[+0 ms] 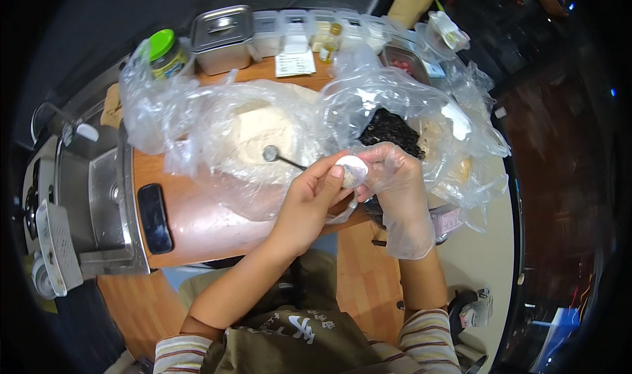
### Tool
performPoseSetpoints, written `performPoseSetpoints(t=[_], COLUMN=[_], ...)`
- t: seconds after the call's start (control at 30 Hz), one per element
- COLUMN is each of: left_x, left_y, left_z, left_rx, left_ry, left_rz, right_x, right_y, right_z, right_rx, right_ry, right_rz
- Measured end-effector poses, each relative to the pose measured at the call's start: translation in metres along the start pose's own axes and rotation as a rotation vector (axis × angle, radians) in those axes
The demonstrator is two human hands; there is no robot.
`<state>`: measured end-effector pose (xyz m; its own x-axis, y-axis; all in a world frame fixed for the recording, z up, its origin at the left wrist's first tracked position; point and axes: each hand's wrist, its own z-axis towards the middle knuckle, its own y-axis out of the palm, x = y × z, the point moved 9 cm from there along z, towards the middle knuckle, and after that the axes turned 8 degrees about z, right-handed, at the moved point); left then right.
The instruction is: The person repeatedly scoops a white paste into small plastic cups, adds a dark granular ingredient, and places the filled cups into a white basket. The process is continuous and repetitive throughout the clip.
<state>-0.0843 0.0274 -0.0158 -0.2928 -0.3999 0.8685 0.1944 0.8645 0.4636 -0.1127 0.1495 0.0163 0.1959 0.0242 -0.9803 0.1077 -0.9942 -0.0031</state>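
Note:
My bare left hand (315,189) pinches a small round pouch (354,170), white on top with pale speckled contents showing below. My right hand (398,180), in a clear plastic glove, has its fingertips closed on the other side of the pouch. A measuring spoon (270,153) with a long black handle reaches leftward from behind my left fingers; whether they grip it is hidden. Its bowl is over an open clear bag of cream powder (260,127). Just beyond my right hand, another open clear bag holds dark dried shreds (390,130).
A black phone (155,218) lies at the table's left, beside a steel sink (108,196). Along the back are a green-lidded jar (164,53), a lidded steel container (222,39), several clear tubs (296,31) and a small bottle (330,43). A pink box (447,219) is at right.

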Motion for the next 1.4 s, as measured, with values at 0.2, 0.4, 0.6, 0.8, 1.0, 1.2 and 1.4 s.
performPoseSetpoints(t=[0.2,0.4,0.6,0.8,1.0,1.2,1.4], left_x=[0.021,0.024,0.033,0.029,0.042,0.058,0.057], left_y=[-0.047,-0.104,-0.166,-0.212,-0.26,-0.291,-0.306], left_z=[-0.05,-0.101,-0.162,-0.212,-0.259,-0.299,-0.312], left_rx=[0.147,0.3,0.484,0.657,0.777,0.783,0.806], left_ry=[0.097,0.195,0.335,0.372,0.457,0.383,0.432], left_rz=[0.062,0.292,0.495,0.462,0.432,0.719,0.5], right_x=[0.008,0.019,0.05,0.083,0.098,0.093,0.102], right_y=[0.068,0.141,0.225,0.279,0.343,0.398,0.416], right_z=[-0.018,-0.039,-0.059,-0.07,-0.086,-0.104,-0.112], right_rx=[-0.076,-0.158,-0.294,-0.374,-0.448,-0.57,-0.509], right_ry=[0.112,0.069,0.193,-0.007,0.028,0.109,0.158], right_rz=[0.326,0.256,0.261,0.217,0.309,0.309,0.285])
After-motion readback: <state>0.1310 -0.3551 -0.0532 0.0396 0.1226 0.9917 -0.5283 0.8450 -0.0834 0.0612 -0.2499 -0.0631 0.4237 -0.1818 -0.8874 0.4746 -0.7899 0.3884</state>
